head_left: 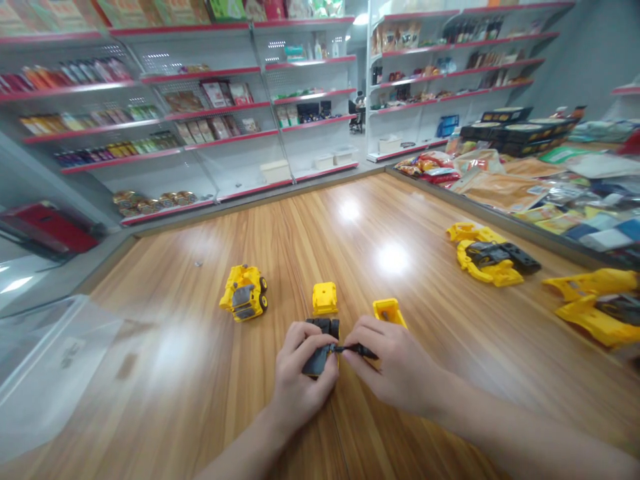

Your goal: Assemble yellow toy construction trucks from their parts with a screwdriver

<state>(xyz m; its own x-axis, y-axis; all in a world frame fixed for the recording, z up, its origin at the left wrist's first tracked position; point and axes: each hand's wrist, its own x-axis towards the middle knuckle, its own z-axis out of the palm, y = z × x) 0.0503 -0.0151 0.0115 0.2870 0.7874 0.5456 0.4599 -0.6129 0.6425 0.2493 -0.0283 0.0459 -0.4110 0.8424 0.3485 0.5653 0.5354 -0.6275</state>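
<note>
My left hand (303,363) is closed around a dark grey toy truck chassis (315,362) with black wheels at its far end. Between the fingertips of my right hand (387,357) is a small black screwdriver (363,349), its tip against or very near the right side of the chassis. The fingers hide the exact contact. Just beyond the wheels lies a yellow toy cab piece (325,298). A yellow dump bed (389,311) sits behind my right hand, which covers part of it. Further left stands a yellow toy truck (244,293) with black wheels.
Yellow and black toy vehicle parts (487,257) lie to the right, with more yellow pieces (600,303) at the right edge. A clear plastic bin (55,367) stands at the left. Packaged goods (505,190) cover the adjoining surface. Stocked shelves (225,110) line the back.
</note>
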